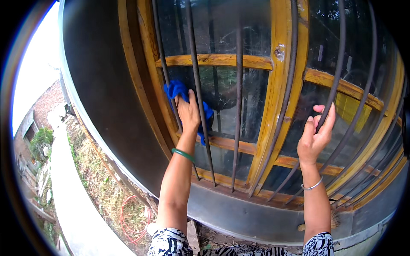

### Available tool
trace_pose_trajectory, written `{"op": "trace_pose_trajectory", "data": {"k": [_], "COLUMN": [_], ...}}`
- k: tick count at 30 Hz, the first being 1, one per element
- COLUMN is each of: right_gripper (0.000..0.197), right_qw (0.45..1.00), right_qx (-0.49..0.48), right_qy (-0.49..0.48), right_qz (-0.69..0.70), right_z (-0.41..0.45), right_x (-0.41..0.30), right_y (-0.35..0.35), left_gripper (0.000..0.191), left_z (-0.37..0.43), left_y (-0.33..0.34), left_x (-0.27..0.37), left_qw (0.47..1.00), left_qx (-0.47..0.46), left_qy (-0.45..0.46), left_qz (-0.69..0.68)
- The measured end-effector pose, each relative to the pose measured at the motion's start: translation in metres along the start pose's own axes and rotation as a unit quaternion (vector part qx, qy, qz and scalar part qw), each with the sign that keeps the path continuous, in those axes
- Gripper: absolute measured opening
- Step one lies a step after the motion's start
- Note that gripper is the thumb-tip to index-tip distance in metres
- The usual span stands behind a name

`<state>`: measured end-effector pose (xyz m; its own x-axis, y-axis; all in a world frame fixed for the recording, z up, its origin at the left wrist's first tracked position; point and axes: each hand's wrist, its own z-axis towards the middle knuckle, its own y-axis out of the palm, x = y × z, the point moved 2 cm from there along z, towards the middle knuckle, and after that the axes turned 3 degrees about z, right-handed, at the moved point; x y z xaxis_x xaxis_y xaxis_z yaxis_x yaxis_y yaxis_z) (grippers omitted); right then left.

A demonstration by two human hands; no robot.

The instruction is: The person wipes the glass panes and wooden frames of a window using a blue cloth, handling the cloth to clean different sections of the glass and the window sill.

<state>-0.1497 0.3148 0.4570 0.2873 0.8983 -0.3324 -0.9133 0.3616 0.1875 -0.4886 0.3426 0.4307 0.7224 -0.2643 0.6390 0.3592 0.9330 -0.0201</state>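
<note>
My left hand [188, 112] reaches between the metal window bars [196, 60] and presses a blue cloth [176, 88] to the lower left glass pane [224, 92]. Part of the cloth hangs down behind a bar, towards the wooden crosspiece below. A green bangle circles my left wrist. On the right, my right hand [315, 137] is wrapped around another metal bar [340, 54], its fingers curled about it. The yellow-brown wooden window frame [282, 80] stands behind the bars, its paint worn in places.
A dark wall [99, 70] borders the window on the left. Below runs a grey sill ledge [230, 214], with a brush-like thing [334, 220] near my right forearm. At the lower left lie a coiled red hose or cable [123, 220], dry grass and a pale path [73, 204].
</note>
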Motion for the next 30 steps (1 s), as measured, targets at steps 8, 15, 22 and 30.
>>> {"op": "trace_pose_trajectory", "data": {"k": [8,15,22,30], "right_gripper": [0.06,0.061,0.062,0.062], "right_qw": [1.0,1.0,1.0,1.0], "right_qx": [0.006,-0.002,-0.006,-0.004], "right_qy": [-0.015,-0.016,-0.019,-0.024], "right_qz": [-0.008,-0.01,0.005,0.0], "right_z": [0.001,0.0,0.001,0.0], "right_x": [0.003,0.001,0.007,0.005], "right_y": [0.0,-0.002,-0.003,0.0], "left_gripper": [0.068,0.062,0.043,0.063], "left_z": [-0.083,-0.07,-0.043,0.033], "left_y": [-0.006,-0.01,-0.008,-0.011], "left_x": [-0.054,-0.066,-0.017,0.038], "left_qw": [0.98,0.893,0.959,0.929], "left_qx": [-0.118,-0.15,-0.109,-0.064], "left_qy": [-0.153,-0.389,-0.211,-0.176], "left_qz": [-0.035,-0.169,-0.152,-0.318]}}
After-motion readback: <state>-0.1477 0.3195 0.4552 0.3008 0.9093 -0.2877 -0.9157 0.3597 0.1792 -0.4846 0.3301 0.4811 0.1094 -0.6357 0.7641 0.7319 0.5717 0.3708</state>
